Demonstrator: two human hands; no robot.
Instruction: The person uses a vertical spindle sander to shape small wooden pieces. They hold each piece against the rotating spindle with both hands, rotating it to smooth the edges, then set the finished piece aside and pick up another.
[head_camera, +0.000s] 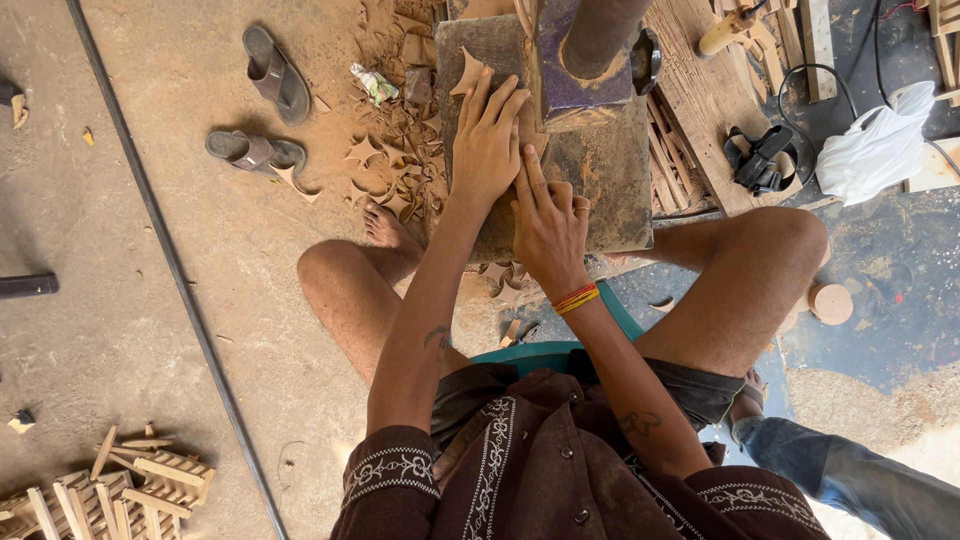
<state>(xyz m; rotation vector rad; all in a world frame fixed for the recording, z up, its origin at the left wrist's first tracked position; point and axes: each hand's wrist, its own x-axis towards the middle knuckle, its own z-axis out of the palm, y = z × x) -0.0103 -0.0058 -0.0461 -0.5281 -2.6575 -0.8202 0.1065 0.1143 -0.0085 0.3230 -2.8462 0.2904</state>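
My left hand (487, 140) lies flat, fingers together, on a small flat wooden piece (468, 72) that rests on the dusty metal table of a cutting machine (610, 170). Right beside it, my right hand (549, 225) presses down on the same table, index finger stretched toward the blade area; it wears a ring and an orange thread band at the wrist. The piece is mostly hidden under my left palm. The machine's purple body (570, 60) rises just beyond my fingertips. I sit on a teal stool (530, 355) with knees apart.
Cut wooden scraps and sawdust (395, 170) litter the floor left of the machine. Two sandals (262, 100) lie further left. Stacked wooden slat pieces (110, 490) sit at lower left. A white cloth (880, 145), black cable and planks are at upper right. A wooden disc (830, 302) lies by my right knee.
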